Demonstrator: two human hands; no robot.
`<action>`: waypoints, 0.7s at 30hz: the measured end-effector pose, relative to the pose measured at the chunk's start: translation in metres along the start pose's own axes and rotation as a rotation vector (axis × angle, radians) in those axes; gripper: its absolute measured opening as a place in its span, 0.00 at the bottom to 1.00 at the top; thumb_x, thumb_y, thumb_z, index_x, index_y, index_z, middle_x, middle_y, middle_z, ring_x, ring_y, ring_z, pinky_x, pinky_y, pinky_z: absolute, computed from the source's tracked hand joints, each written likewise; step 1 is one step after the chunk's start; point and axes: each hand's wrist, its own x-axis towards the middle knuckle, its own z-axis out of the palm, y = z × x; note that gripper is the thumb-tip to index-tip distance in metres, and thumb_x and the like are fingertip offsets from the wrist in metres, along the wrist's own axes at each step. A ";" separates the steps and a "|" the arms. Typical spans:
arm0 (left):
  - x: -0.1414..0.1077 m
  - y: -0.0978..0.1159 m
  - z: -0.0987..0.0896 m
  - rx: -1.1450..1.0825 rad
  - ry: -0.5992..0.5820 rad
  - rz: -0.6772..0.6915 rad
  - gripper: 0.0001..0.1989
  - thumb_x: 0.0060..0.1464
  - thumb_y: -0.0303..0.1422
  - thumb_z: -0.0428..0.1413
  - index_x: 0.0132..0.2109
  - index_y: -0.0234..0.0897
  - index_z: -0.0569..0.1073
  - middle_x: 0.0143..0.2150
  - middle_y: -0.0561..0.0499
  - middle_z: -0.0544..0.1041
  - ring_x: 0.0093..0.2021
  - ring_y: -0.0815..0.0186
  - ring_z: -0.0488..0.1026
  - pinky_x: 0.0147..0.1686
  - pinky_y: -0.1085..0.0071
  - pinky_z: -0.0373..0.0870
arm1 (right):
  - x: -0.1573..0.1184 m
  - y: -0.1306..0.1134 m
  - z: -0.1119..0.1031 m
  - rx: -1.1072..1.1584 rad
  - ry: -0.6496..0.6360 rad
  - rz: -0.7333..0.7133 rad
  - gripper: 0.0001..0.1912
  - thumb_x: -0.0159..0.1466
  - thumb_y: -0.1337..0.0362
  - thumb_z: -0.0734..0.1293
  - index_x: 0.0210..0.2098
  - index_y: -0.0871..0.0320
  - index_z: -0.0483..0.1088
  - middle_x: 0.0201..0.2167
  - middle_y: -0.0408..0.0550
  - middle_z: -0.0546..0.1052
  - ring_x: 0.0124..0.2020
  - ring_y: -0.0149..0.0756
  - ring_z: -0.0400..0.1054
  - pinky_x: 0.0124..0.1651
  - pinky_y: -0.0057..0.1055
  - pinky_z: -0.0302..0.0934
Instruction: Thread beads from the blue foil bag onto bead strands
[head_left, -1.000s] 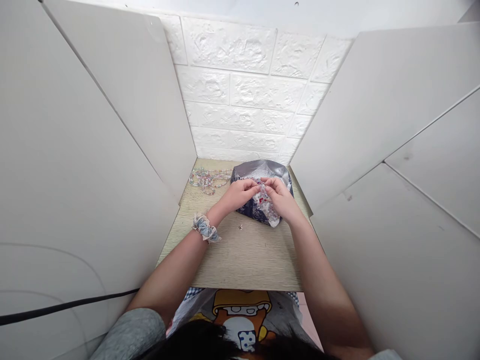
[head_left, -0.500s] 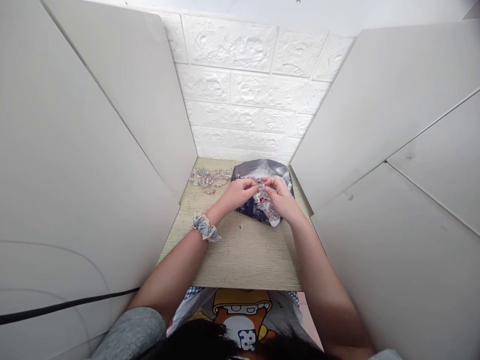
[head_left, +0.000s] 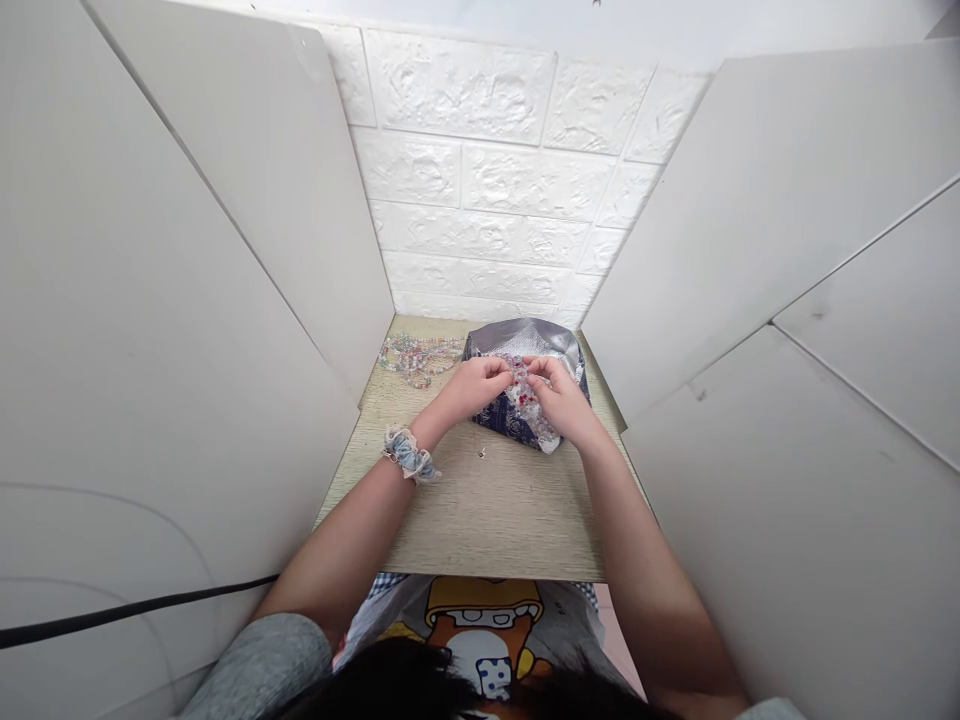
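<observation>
A dark blue bag (head_left: 502,418) with a silver lining lies at the back of the table, its mouth open. Clear and red beads (head_left: 527,398) are heaped on it, between my two hands. My left hand (head_left: 484,385) comes in from the left with thumb and forefinger pinched at the edge of the beads; whatever is in the pinch is too small to make out. From the other side, my right hand (head_left: 559,395) reaches over the heap, thumb and fingers bent together at the beads. What its fingertips hold is hidden.
Strings of pastel beads (head_left: 418,358) lie at the table's back left. A tiny metallic piece (head_left: 482,453) rests on the wooden table (head_left: 495,520) in front of the bag. White panels (head_left: 300,200) stand on both sides, with a white brick-pattern wall (head_left: 510,180) behind.
My left hand has shifted very slightly left, and a little more of the beads shows between the hands. My right hand stays almost in place.
</observation>
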 end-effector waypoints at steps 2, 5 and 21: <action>-0.001 0.002 0.000 -0.001 -0.002 -0.003 0.12 0.46 0.38 0.45 0.24 0.34 0.66 0.22 0.56 0.64 0.24 0.73 0.58 0.24 0.76 0.54 | 0.000 -0.001 0.000 -0.005 0.000 0.004 0.03 0.55 0.64 0.56 0.30 0.55 0.57 0.45 0.46 0.65 0.47 0.34 0.58 0.50 0.37 0.51; -0.001 0.002 0.000 -0.004 -0.009 -0.003 0.13 0.46 0.38 0.45 0.24 0.34 0.66 0.21 0.56 0.63 0.23 0.73 0.57 0.24 0.76 0.53 | -0.001 -0.002 0.000 0.000 -0.006 0.010 0.03 0.55 0.63 0.56 0.30 0.55 0.57 0.45 0.46 0.65 0.47 0.34 0.58 0.48 0.35 0.52; 0.000 0.001 -0.001 0.025 -0.032 -0.023 0.12 0.45 0.37 0.45 0.25 0.34 0.67 0.23 0.55 0.65 0.24 0.73 0.59 0.25 0.76 0.55 | 0.000 0.001 -0.001 -0.032 0.008 0.018 0.04 0.55 0.63 0.57 0.31 0.55 0.58 0.45 0.46 0.65 0.47 0.35 0.58 0.49 0.37 0.50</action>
